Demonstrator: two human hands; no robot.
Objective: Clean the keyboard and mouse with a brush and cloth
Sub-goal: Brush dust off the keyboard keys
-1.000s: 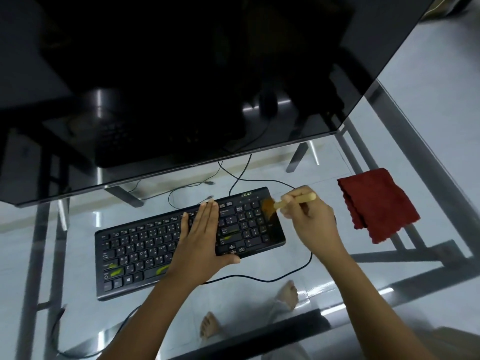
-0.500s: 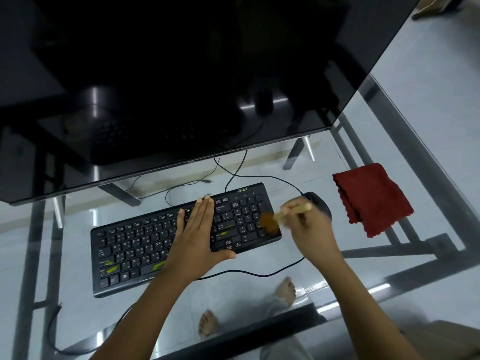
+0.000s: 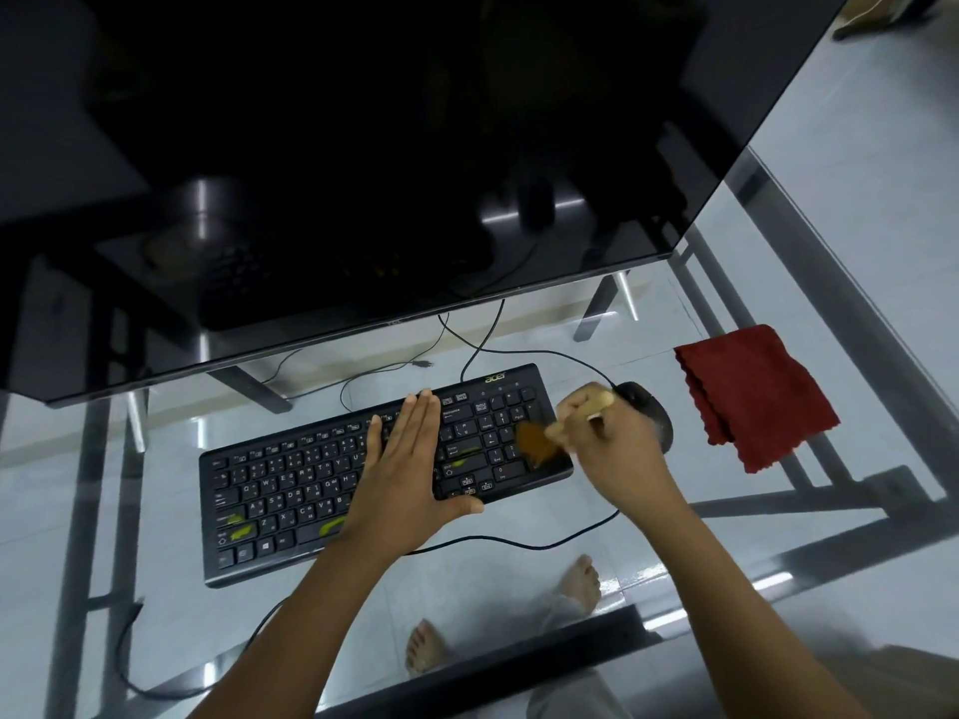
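A black keyboard (image 3: 290, 490) lies on the glass desk. My left hand (image 3: 410, 469) rests flat across its middle, fingers together, holding nothing. My right hand (image 3: 612, 448) grips a small wooden-handled brush (image 3: 537, 442) whose brown bristles touch the number pad near the keyboard's right end. A black mouse (image 3: 646, 402) sits just right of the keyboard, mostly hidden behind my right hand. A folded red cloth (image 3: 752, 391) lies further right on the glass.
A large dark monitor (image 3: 363, 173) leans over the back of the desk. Black cables (image 3: 519, 539) run behind and in front of the keyboard. Metal frame bars (image 3: 809, 505) and my bare feet (image 3: 584, 583) show through the glass.
My right hand has dragged the brush bristles from the keyboard's upper right corner down toward its lower right edge. The left hand stays flat on the keys.
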